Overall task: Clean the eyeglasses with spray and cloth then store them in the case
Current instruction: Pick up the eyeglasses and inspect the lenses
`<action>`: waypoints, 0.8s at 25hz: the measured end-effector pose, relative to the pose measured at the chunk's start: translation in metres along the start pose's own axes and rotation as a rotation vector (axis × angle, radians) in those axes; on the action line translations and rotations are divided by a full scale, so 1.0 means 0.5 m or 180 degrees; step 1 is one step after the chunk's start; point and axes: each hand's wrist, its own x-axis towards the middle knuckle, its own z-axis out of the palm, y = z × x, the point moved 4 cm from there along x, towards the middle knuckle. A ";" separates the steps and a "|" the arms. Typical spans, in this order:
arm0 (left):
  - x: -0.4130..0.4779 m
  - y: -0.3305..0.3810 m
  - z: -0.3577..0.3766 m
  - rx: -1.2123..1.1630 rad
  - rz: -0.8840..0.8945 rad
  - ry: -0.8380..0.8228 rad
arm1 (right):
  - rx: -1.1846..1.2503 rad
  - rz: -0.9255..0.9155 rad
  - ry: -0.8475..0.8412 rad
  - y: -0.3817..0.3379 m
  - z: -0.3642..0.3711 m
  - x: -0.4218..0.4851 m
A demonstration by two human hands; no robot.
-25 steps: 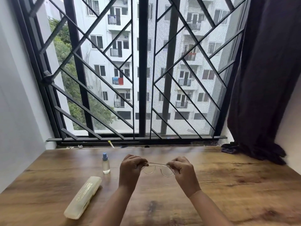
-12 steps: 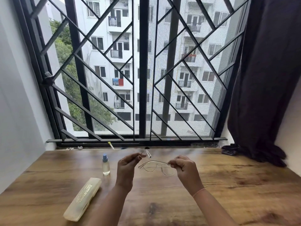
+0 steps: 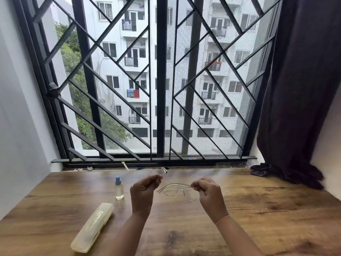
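While two bare hands hover over the brown wooden table at the lower centre of the frame, one pair of clear, thin-rimmed eyeglasses hangs between them, off the surface. Here the left hand pinches one temple arm, whose tip sticks up past the fingers, and the right hand pinches the frame's other end. One small clear spray bottle with a blue cap stands upright just left of the left hand. One pale yellow oblong plastic case, closed, lies at lower left. One dark curtain hangs at the right.
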 end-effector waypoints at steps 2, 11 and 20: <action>-0.001 -0.002 -0.001 -0.0016 -0.0010 0.0038 | 0.0043 0.0059 0.0017 0.002 0.000 0.001; -0.012 0.019 -0.006 0.0053 0.0074 0.0175 | 0.1010 0.0864 0.0218 -0.004 -0.018 -0.007; -0.026 0.021 -0.009 -0.0263 -0.0092 0.0287 | 0.2468 0.1368 0.0562 0.002 -0.030 -0.021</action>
